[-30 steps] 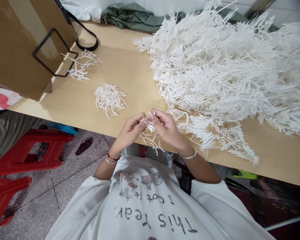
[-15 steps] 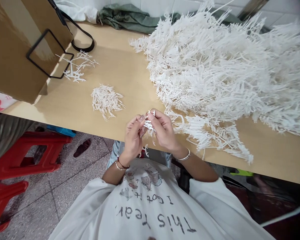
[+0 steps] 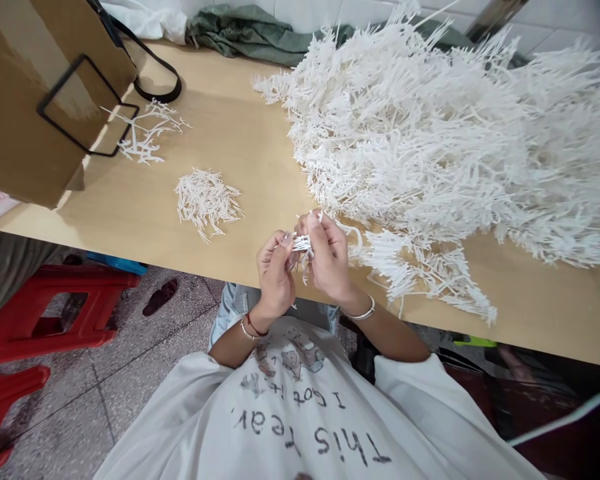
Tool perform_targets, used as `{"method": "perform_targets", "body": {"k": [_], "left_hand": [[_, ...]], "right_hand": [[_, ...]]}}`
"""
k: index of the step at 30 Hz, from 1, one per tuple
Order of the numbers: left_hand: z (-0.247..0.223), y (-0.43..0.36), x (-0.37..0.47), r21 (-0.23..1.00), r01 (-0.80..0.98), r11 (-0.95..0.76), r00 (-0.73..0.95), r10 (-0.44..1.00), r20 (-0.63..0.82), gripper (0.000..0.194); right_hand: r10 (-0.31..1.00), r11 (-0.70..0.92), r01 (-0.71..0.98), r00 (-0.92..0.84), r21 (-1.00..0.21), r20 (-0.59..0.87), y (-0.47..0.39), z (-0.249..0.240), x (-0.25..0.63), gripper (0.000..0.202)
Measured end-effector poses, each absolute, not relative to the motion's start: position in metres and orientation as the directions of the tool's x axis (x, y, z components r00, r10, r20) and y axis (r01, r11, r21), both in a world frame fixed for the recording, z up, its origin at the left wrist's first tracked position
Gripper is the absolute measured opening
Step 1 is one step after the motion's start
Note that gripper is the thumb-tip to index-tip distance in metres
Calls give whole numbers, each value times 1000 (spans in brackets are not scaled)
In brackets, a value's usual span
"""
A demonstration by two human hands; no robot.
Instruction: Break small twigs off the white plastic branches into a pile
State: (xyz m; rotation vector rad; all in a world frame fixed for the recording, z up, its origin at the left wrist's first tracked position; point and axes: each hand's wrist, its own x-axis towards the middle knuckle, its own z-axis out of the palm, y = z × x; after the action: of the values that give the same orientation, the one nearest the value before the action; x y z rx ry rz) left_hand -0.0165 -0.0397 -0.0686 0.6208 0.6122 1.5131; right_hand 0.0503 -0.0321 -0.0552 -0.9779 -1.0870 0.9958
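My left hand (image 3: 276, 275) and my right hand (image 3: 330, 259) meet over the front edge of the table. Between their fingertips is a small bunch of thin white plastic sprigs (image 3: 301, 244), pinched from both sides. Fingers partly cover it, and a few thin ends dangle below. To the left lies a small heap of short white sprigs (image 3: 207, 202). Beyond that heap is a bare, branching white stem piece (image 3: 149, 133). Close by my right hand, a loose cluster of white sprigs (image 3: 420, 267) lies along the table edge.
A huge pile of white sprigs (image 3: 430, 133) covers the right and back of the wooden table (image 3: 245, 127). On the left stand a cardboard box (image 3: 40, 107) and a black wire frame (image 3: 80, 145). Dark green cloth (image 3: 245, 30) lies along the wall. Red stools (image 3: 75, 300) stand at lower left.
My hands have shifted slightly, the left one to the right, and the sprigs between them are now more exposed. The whole view has moved a little.
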Motion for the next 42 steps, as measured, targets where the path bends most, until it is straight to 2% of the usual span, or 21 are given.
{"method": "perform_targets", "body": {"k": [5, 8, 12, 16, 19, 22, 25, 27, 30, 33, 38, 40, 42], "left_hand": [[-67, -38, -19, 700, -714, -36, -43, 999, 7, 39], [-66, -38, -20, 712, -700, -50, -62, 998, 9, 41], [-65, -35, -25, 737, -675, -50, -31, 999, 39, 41], [-63, -27, -39, 840, -539, -59, 32, 995, 90, 40], [-60, -15, -59, 927, -299, -225, -93, 974, 206, 42], [-58, 2, -86, 951, 140, -275, -143, 945, 294, 41], [-60, 20, -112, 779, 613, -129, -184, 936, 300, 36], [-63, 29, -123, 644, 764, -29, -203, 937, 283, 34], [-66, 35, -131, 577, 816, 36, -207, 950, 233, 32], [-66, 35, -131, 604, 796, 30, -203, 954, 221, 36], [-68, 37, -135, 641, 768, -18, -233, 923, 305, 45], [-69, 40, -138, 664, 745, -58, -245, 902, 355, 37], [-68, 41, -139, 688, 715, -124, -263, 865, 428, 17]], "right_hand": [[982, 159, -282, 144, -946, 122, -29, -52, 48, 36], [985, 150, -342, 130, -928, 111, -29, -50, 47, 37], [983, 177, -251, 84, -952, 161, -30, -48, 50, 36], [970, 240, -103, 68, -965, 234, -32, -49, 53, 33], [965, 253, -48, 83, -966, 249, -32, -50, 53, 31], [962, 244, 12, 123, -970, 244, -30, -52, 54, 30], [958, 249, 57, 134, -967, 254, -29, -52, 55, 32], [958, 246, 74, 131, -966, 254, -29, -52, 55, 32], [962, 230, 88, 130, -969, 240, -29, -51, 56, 33], [964, 218, 88, 133, -972, 229, -29, -51, 56, 34], [964, 223, 84, 127, -971, 232, -29, -51, 57, 33], [963, 229, 88, 126, -970, 238, -29, -50, 58, 33], [961, 236, 94, 125, -967, 246, -30, -49, 58, 33]]}}
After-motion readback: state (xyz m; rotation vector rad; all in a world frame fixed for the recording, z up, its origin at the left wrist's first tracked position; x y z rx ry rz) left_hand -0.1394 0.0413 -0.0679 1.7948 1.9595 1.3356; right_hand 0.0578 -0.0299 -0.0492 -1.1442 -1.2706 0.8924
